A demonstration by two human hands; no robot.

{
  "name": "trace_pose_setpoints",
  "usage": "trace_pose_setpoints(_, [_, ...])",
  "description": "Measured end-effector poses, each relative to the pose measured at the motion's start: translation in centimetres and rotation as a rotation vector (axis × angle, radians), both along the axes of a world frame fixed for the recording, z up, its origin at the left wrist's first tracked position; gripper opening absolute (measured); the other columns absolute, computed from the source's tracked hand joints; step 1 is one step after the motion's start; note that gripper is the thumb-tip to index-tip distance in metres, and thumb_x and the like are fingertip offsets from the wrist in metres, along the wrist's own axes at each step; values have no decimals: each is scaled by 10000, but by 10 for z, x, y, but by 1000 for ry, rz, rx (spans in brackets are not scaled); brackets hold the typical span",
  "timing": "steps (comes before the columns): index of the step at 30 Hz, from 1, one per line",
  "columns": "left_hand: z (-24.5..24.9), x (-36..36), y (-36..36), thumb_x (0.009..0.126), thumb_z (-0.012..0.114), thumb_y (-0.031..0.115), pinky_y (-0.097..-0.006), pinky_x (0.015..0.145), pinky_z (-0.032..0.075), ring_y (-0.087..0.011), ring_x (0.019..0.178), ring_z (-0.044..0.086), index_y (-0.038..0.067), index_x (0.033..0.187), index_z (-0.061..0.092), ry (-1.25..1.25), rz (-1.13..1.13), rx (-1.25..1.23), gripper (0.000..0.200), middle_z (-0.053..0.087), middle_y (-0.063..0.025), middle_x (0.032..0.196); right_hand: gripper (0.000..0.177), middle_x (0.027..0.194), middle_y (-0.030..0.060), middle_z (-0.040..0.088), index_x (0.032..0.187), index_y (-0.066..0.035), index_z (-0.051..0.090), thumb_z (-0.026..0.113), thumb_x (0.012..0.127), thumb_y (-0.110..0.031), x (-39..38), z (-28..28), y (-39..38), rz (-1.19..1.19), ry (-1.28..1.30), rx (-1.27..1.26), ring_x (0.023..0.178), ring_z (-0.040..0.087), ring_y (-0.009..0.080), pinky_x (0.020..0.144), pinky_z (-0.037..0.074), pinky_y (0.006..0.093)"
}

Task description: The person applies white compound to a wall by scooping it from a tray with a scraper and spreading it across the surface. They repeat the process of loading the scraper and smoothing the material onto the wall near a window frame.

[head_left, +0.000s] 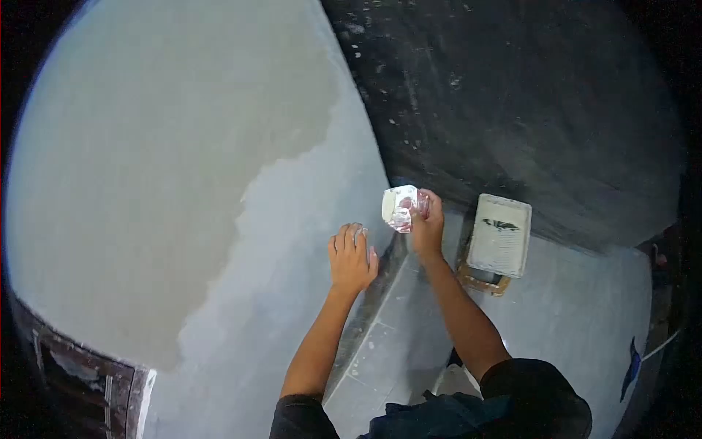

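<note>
My right hand grips a small clear plastic container with white material in it and smears on its shiny side. It is held up near the corner where the pale wall meets the black wall. Just left of it, my left hand is open, fingers stretched toward the pale wall and thumb apart. A pale, glassy patch shows at its fingertips, too small to name. The upper left part of the pale wall carries a greyer, beige-toned coat with an irregular edge.
A white paint tray with a ribbed slope and a dark mark sits on a brown box at the right. The black wall has pale specks. A dark wooden frame is at lower left, a blue object at far right.
</note>
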State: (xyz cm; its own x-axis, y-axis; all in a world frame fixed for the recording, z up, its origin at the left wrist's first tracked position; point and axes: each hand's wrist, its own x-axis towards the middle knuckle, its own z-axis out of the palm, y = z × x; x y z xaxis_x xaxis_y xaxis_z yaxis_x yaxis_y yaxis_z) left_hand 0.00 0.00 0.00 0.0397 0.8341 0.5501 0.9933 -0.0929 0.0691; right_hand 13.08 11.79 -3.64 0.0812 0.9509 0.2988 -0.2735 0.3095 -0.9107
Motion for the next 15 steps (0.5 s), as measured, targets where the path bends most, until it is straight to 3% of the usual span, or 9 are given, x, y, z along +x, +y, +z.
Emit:
trace_pose_setpoints(2, [-14,32,40,761,570,185,-470,949,280,-337,1178,404,-2,1140,477,-64,-21,21,433,475,-150,1210,345,1027,71,589,1156,-22,486,525,833,93,36,-15,31,-73,-106,-92,949,582,133,812,481,259])
trace_pose_setpoints(8, [-30,93,110,756,580,172,-475,953,278,-348,1161,409,-16,1150,455,-194,-129,5,454,474,-170,1195,296,987,72,601,1105,-12,507,547,825,73,109,-40,76,-153,-148,-199,883,592,142,769,487,276])
trace_pose_setpoints(10, [-39,108,126,753,584,165,-480,953,278,-358,1157,407,-20,1156,448,-220,-157,-4,464,471,-177,1194,295,986,87,620,1094,-6,523,543,815,89,125,-15,72,-111,-73,-358,893,606,158,770,480,280])
trace_pose_setpoints(13, [-61,144,156,746,592,142,-488,949,281,-383,1151,400,-33,1172,432,-259,-249,-49,487,457,-205,1199,282,983,89,629,1074,1,531,528,813,109,170,-43,94,-166,-29,-313,883,613,157,762,478,276])
trace_pose_setpoints(15, [-79,176,182,753,590,147,-494,957,278,-391,1156,392,-42,1180,423,-280,-298,-63,496,442,-218,1213,279,943,79,648,1067,9,558,523,811,114,212,-60,115,-243,-170,-238,873,615,142,750,473,263])
